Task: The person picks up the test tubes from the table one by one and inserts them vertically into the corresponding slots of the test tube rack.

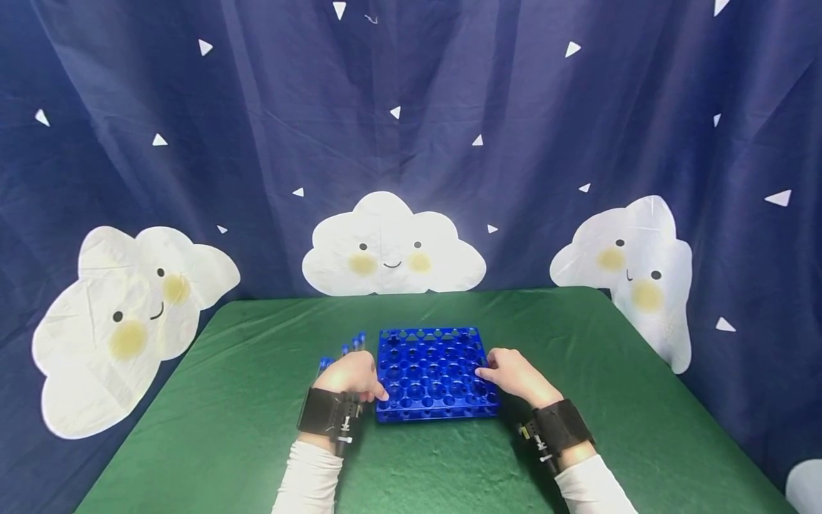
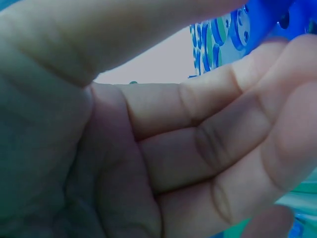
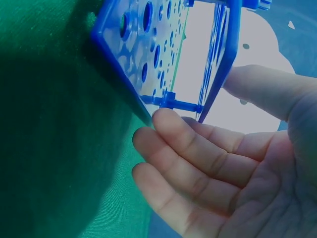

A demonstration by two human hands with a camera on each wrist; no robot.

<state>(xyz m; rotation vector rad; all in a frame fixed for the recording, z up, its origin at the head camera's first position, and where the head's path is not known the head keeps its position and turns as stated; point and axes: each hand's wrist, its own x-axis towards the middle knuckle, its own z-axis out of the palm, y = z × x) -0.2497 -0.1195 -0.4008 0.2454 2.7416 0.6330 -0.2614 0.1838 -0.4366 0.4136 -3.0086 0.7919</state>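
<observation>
A blue test tube rack (image 1: pixel 433 412) with rows of round holes lies on the table in the head view. My left hand (image 1: pixel 352 373) holds its left side, thumb on the top near the front corner. In the left wrist view the curled fingers (image 2: pixel 223 144) reach to the blue plastic. At the right side my right hand (image 1: pixel 516 375) grips the rack's edge. The right wrist view has the thumb (image 3: pixel 262 89) against the upper plate, with the other fingers bent beside the rack's end. Blue-capped tubes (image 1: pixel 326 362) lie left of the rack, partly hidden behind the left hand.
Green cloth (image 1: pixel 424 471) covers the table around the rack. Behind the table's far edge hangs a dark blue curtain (image 1: pixel 437 164) with white clouds and triangles. Each wrist wears a black strap (image 1: pixel 562 426) with a small device.
</observation>
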